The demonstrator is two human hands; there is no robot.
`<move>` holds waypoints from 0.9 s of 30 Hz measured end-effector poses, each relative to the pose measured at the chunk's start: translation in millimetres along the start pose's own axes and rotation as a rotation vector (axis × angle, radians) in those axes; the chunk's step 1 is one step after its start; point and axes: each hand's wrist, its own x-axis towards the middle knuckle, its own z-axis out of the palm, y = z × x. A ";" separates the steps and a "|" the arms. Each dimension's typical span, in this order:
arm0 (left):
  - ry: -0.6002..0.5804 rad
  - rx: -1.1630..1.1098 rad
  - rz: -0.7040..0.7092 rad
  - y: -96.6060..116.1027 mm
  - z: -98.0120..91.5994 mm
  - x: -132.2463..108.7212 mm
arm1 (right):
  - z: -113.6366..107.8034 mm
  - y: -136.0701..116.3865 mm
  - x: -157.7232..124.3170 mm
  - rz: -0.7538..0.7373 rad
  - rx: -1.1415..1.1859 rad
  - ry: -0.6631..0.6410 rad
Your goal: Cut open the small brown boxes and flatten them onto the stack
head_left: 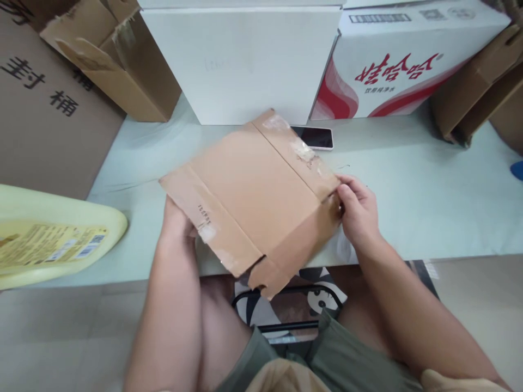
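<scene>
Pale table carries a big brown carton, a white box and a red-and-white carton at the back. A yellow container lies at the left. Over the near edge a cardboard sheet is held tilted, covering one end of a phone. The right hand pinches its right corner. The left hand is under its left edge, fingers hidden.

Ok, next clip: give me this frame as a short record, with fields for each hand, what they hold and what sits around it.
left hand: under the left edge of the cardboard sheet, fingers hidden
right hand: pinching the sheet's right corner
cardboard sheet: flattened, brown, tape remnants, held tilted over the table edge
behind: phone lying flat, white box, red-and-white carton
left side: yellow container, brown boxes
</scene>
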 end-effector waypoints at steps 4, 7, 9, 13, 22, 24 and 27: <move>0.058 -0.143 0.032 14.5 13.8 -10.0 | -0.2 4.6 6.2 0.014 0.006 0.114; 0.063 -0.195 0.027 21.4 19.4 -14.0 | 1.6 4.8 5.0 0.191 0.190 -0.080; 0.011 -0.203 0.053 23.6 21.8 -15.5 | 3.2 2.7 1.7 0.338 0.271 -0.245; -0.131 -0.216 0.215 27.9 28.9 -20.9 | 9.0 -4.4 -3.9 0.394 0.349 -0.238; -0.063 -0.418 0.131 27.4 24.7 -19.3 | 0.7 -32.2 -45.0 0.334 0.268 -0.259; -0.058 -0.502 0.050 26.1 20.3 -14.2 | -28.1 -36.5 -56.1 0.285 0.233 -0.114; 0.128 -0.531 -0.097 27.2 16.2 -8.0 | -100.6 -43.2 -65.1 0.162 0.135 0.327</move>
